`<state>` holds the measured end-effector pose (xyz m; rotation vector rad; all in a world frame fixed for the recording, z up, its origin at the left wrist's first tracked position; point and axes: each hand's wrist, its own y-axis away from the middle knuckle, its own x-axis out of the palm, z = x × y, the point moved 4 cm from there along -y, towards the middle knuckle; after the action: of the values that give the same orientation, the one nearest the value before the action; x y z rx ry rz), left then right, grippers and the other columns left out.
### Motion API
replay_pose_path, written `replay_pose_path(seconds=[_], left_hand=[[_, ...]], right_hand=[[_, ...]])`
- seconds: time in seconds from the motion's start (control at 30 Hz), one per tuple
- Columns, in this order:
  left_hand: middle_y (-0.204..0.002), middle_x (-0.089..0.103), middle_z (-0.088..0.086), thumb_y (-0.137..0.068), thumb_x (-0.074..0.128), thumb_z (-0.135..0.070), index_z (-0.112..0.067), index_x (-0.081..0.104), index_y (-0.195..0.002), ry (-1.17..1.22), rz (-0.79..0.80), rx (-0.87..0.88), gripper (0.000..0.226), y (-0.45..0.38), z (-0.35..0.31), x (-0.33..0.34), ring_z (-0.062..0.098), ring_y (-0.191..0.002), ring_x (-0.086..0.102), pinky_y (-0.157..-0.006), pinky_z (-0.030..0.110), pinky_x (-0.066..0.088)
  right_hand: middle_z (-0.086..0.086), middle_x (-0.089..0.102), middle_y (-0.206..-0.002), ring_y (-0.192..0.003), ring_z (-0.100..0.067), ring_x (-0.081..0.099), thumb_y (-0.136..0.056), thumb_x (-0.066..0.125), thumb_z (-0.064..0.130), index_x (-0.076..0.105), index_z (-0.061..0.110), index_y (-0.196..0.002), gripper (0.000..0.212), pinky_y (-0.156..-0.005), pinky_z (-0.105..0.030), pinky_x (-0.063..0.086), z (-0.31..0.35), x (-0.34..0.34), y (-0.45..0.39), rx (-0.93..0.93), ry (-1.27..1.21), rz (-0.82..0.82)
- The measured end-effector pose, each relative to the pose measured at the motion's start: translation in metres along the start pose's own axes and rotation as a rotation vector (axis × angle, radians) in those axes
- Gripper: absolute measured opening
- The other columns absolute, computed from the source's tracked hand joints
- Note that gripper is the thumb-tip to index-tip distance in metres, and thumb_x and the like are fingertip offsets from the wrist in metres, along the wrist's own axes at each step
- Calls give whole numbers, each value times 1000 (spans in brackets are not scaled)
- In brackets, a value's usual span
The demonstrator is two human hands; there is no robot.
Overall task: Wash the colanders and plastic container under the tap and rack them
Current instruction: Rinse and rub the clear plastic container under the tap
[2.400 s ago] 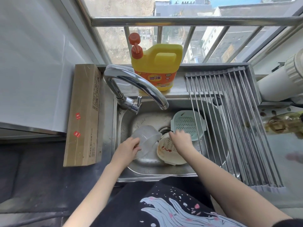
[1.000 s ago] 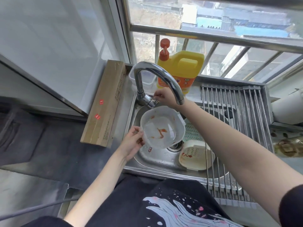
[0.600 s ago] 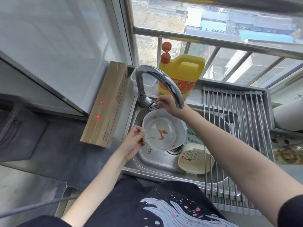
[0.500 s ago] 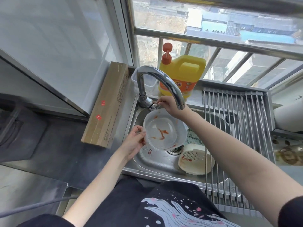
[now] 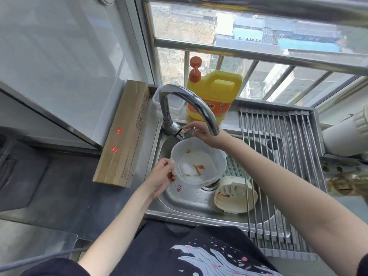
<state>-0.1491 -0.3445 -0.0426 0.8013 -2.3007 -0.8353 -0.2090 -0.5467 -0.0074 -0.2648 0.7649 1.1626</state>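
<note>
Left hand (image 5: 160, 177) grips the stained plastic container (image 5: 198, 166) by its rim under the tap (image 5: 189, 104); right hand (image 5: 201, 132) seems closed on the tap lever (image 5: 184, 133).

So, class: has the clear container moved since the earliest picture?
Yes. The clear container has risen from the sink floor to below the tap spout, gripped by the left hand.

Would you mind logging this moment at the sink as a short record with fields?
left hand: grips the rim of the plastic container, held over the sink
right hand: on the tap handle
container: red smears inside
water: none visible
cream colander: in the sink, red-stained
green colander: behind it, partly hidden
rack: nothing on it
</note>
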Motion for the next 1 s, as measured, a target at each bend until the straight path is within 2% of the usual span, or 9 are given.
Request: replay_pose_path(seconds=[0.1, 0.2, 0.33, 0.4, 0.5, 0.67, 0.77, 0.9, 1.0], left_hand=[[-67, 36, 2, -95, 43, -5, -13, 35, -74, -259, -104, 26, 24, 0, -4, 6, 10, -54, 31, -48, 21, 30], [-63, 31, -1, -88, 51, -3, -17, 31, -69, -424, -140, 89, 30, 4, -17, 14, 12, -53, 27, -48, 24, 25], [-64, 34, 4, -84, 47, -2, -17, 37, -70, -449, -75, 9, 22, 1, -52, 27, 14, -49, 27, -38, 14, 21], [-69, 33, 4, -83, 46, -2, -14, 43, -80, -410, -1, -66, 13, 1, -74, 39, 11, -48, 25, -35, 13, 20], [-65, 33, 0, -86, 48, -2, -14, 44, -81, -308, 69, -158, 13, 3, -105, 57, 3, -37, 29, -32, 11, 20], [-64, 39, 1, -85, 48, -3, -13, 45, -78, -188, 73, -113, 13, -2, -142, 71, 3, -40, 33, -32, 10, 24], [-67, 43, 4, -89, 44, -4, -11, 49, -85, -196, 42, -32, 9, -12, -158, 71, 6, -46, 33, -31, 12, 27], [-85, 49, 8, -94, 45, -10, -7, 54, -100, -195, 53, 100, 11, -24, -164, 67, 3, -41, 35, -34, 14, 29], [-60, 50, -6, -96, 46, -7, -13, 53, -80, -183, 76, 168, 19, -22, -163, 72, 2, -38, 33, -35, 14, 28]], right_hand=[[-4, 70, -107, -95, -16, 64, -92, 52, 18, 65, 14, -112, 25, -84, -33, 52, 12, -30, 11, 10, 21, -146], [-1, 69, -77, -56, 0, 60, -92, 50, 6, 66, 9, -105, 20, -52, -19, 48, 42, -78, 20, -5, -150, -400], [-17, 62, -67, -55, -30, 54, -91, 44, 9, 64, 8, -98, 22, -49, -33, 42, 83, -144, -5, -134, -111, -688], [-8, 62, -77, -63, -18, 52, -96, 42, 17, 62, 9, -107, 24, -54, -25, 38, 98, -158, -37, -91, 16, -602], [0, 58, -99, -83, -12, 54, -102, 35, 33, 56, 9, -121, 36, -65, -21, 43, 107, -151, -80, 56, 123, -245], [-8, 65, -113, -99, -26, 60, -102, 19, 47, 67, 10, -113, 62, -83, -34, 47, 104, -129, -119, 154, 215, 126], [1, 68, -109, -105, -23, 59, -100, 14, 53, 70, 19, -110, 66, -95, -41, 47, 102, -129, -126, 216, 220, 282], [2, 70, -109, -103, -21, 60, -101, 13, 50, 69, 19, -114, 66, -83, -32, 46, 94, -132, -123, 199, 189, 271], [-4, 66, -115, -98, -23, 61, -103, 15, 46, 65, 14, -119, 62, -73, -26, 45, 85, -119, -121, 171, 127, 218]])
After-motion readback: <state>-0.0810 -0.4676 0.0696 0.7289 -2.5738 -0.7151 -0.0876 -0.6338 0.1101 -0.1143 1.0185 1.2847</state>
